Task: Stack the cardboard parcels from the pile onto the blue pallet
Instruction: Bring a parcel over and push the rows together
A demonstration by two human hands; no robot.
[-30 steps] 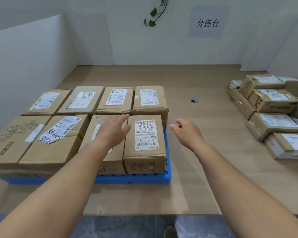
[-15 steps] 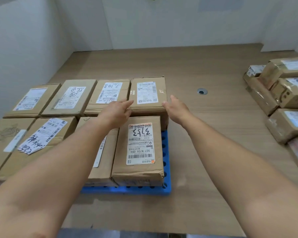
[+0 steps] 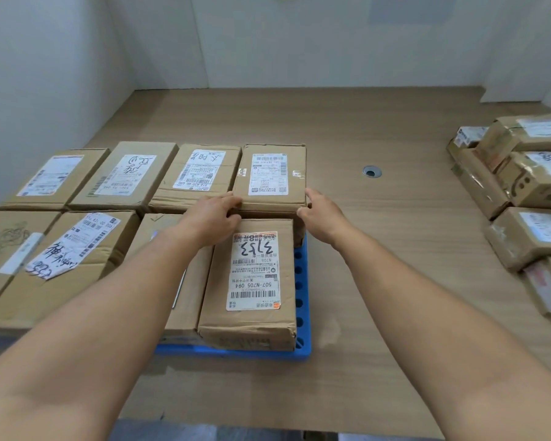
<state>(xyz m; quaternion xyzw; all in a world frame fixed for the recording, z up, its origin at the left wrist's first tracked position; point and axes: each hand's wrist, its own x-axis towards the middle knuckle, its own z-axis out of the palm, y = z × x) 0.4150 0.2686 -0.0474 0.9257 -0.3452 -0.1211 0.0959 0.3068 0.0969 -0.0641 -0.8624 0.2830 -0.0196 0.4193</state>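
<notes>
Several cardboard parcels lie in two rows on the blue pallet point(image 3: 301, 283) at the left. Both my hands are on the far-right parcel of the back row point(image 3: 270, 175), which carries a white label. My left hand point(image 3: 213, 218) clasps its near left corner. My right hand point(image 3: 323, 215) holds its near right corner, fingers curled against the side. Just in front of it lies the parcel marked "3153" point(image 3: 255, 281), partly under my left wrist. The pile of loose parcels point(image 3: 528, 186) sits at the right edge of the wooden table.
White partition walls close the table at the left and back. A round cable hole point(image 3: 372, 171) sits in the tabletop point(image 3: 379, 265) between pallet and pile. The table's front edge runs along the bottom, with dark floor below.
Both hands moved forward from above the front row to the back-row parcel and closed on its near corners. The camera tilted down and closer.
</notes>
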